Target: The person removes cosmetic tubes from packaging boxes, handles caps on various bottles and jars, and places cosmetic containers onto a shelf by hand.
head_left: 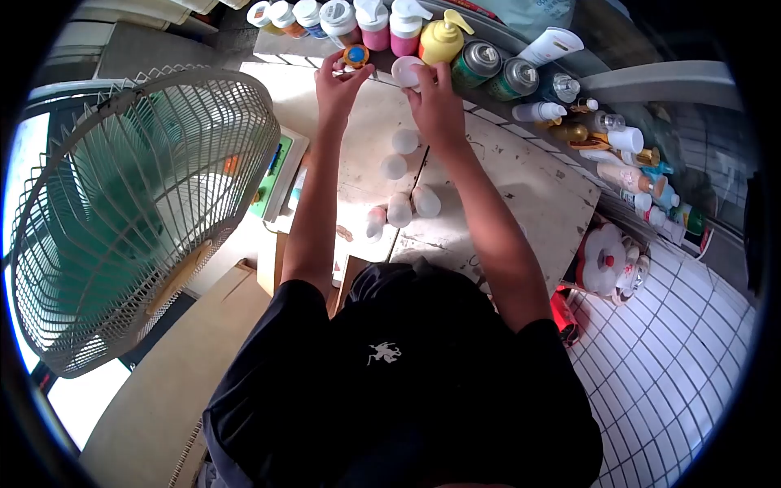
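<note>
My left hand (336,91) is at the table's far edge, its fingers curled around a small round orange thing with a blue centre (355,55). Its exact kind is too small to make out. To the right, my right hand (438,106) pinches a shallow, pale round cup or lid (406,71) by its side. Nearer my body, several small translucent cups or bottles stand on the worn white table (480,191). Among them are a frosted one (404,141) below my right hand and one with a pinkish tint (375,224) closest to me.
Along the back ledge stand white-capped jars (338,20), pink pump bottles (405,28), a yellow pump bottle (442,39) and spray cans (478,61). More bottles (626,175) crowd the right ledge. A large caged fan (138,220) stands close on the left, beside a green-and-white box (275,175).
</note>
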Demonstrator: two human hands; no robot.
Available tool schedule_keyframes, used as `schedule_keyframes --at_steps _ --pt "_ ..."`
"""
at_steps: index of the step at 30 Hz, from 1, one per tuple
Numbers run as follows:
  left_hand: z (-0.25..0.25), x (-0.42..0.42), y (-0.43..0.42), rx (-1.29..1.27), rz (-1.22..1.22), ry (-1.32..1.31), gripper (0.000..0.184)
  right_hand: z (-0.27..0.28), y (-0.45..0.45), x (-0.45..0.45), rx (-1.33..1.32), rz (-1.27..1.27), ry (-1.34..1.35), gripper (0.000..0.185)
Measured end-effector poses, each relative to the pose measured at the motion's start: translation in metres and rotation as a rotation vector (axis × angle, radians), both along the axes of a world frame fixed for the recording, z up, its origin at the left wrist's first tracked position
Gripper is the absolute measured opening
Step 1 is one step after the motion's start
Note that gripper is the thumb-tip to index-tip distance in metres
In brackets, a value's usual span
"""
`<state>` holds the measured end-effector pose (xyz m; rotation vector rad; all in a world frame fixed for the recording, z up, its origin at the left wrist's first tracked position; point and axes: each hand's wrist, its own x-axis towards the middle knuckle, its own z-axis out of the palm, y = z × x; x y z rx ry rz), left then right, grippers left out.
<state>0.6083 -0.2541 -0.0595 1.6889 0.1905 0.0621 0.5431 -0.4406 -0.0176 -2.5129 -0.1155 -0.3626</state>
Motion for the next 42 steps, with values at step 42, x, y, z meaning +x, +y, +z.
schedule_keyframes --at_steps 42 --pt "0.012 -0.051 -0.007 0.059 -0.019 -0.17 0.046 0.029 0.003 -0.001 -0.016 0.082 0.153 0.07"
